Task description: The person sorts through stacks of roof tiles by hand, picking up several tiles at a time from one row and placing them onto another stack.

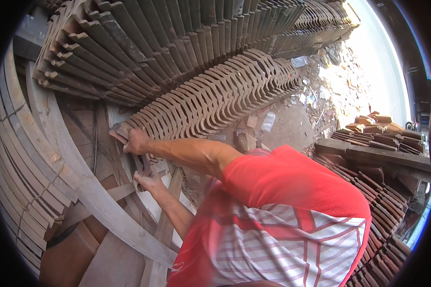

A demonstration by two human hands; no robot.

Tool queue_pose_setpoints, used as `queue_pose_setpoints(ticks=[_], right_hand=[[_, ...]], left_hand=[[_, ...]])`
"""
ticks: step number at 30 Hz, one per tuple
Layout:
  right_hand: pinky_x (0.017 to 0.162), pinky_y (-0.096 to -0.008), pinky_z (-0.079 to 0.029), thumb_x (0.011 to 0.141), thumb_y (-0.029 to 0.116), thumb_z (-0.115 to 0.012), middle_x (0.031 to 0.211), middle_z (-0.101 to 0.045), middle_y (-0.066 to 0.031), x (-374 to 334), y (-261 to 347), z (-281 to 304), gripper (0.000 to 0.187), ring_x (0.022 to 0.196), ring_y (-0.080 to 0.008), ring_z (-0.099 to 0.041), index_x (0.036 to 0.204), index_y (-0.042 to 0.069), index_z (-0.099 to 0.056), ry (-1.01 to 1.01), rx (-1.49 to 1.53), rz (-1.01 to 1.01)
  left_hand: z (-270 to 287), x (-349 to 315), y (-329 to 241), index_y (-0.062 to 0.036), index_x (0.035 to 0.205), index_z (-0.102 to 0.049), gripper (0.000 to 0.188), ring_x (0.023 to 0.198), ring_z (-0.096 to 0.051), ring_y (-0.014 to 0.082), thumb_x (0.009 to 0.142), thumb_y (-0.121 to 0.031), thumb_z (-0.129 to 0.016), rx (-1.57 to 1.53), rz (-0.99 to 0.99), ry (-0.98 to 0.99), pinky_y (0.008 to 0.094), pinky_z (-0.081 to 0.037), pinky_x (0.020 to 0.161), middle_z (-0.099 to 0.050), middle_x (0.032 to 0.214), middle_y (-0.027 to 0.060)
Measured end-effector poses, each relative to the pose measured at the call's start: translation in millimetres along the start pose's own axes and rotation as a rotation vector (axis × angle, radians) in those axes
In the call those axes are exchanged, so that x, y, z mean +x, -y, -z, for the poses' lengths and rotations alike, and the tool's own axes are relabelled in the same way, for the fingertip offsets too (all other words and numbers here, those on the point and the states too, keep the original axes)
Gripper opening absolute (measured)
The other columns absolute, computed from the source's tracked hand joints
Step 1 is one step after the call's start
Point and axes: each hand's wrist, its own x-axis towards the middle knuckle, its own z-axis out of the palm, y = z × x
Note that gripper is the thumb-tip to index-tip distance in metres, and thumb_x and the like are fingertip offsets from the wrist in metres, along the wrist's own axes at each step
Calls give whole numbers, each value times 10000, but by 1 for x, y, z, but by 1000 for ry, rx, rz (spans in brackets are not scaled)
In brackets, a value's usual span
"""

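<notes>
My right hand is the farther of the two, closed around a clay roof tile at the near left end of a standing row of roof tiles. Closer to me, my left hand has its fingers wrapped on the lower edge of a greyish roof tile. Whether both hands grip the same tile cannot be made out. My bare right forearm stretches across the front of the row and hides part of it.
Dark stacked tiles rise behind the row. Curved wooden planks and boards lie at left. More reddish tiles and a wooden beam stand at right. Rubble and litter cover the ground at back right.
</notes>
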Motion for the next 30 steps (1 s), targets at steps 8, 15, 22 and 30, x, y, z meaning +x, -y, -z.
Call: queue_pose_setpoints(ticks=[8, 15, 22, 30], right_hand=[[768, -416, -519, 699, 283, -708, 834, -654, -278, -208, -79, 127, 509, 791, -372, -661, 1026, -88, -590, -345, 327, -120], [801, -382, -524, 719, 285, -745, 949, -695, -179, -369, -190, 215, 571, 865, -253, -665, 1166, -37, -598, -777, 539, -330], [774, -370, -541, 713, 259, -768, 952, -703, -170, -495, -249, 330, 540, 845, -239, -681, 1125, -55, -618, -1095, 751, -396], [759, -355, -526, 757, 253, -779, 948, -688, -150, -581, -272, 430, 474, 842, -211, -654, 1054, -85, -628, -1379, 700, -402]], left_hand=[[46, -145, 36, 4, 1210, -486, 454, 1130, -567, 277, 881, -274, -629, 454, 68, 163, 435, -439, 1013, -574, 1220, 147], [6, -279, 132, 23, 1252, -456, 485, 1165, -544, 318, 923, -303, -598, 715, 437, 579, 444, -444, 1017, -532, 1264, 193], [-36, -386, 256, 3, 1270, -457, 424, 1006, -633, 268, 911, -155, -620, 847, 549, 762, 431, -551, 845, -569, 1175, 155], [-102, -519, 346, 63, 1335, -427, 532, 1168, -507, 206, 885, -145, -623, 921, 423, 1193, 326, -416, 998, -502, 1298, 125]])
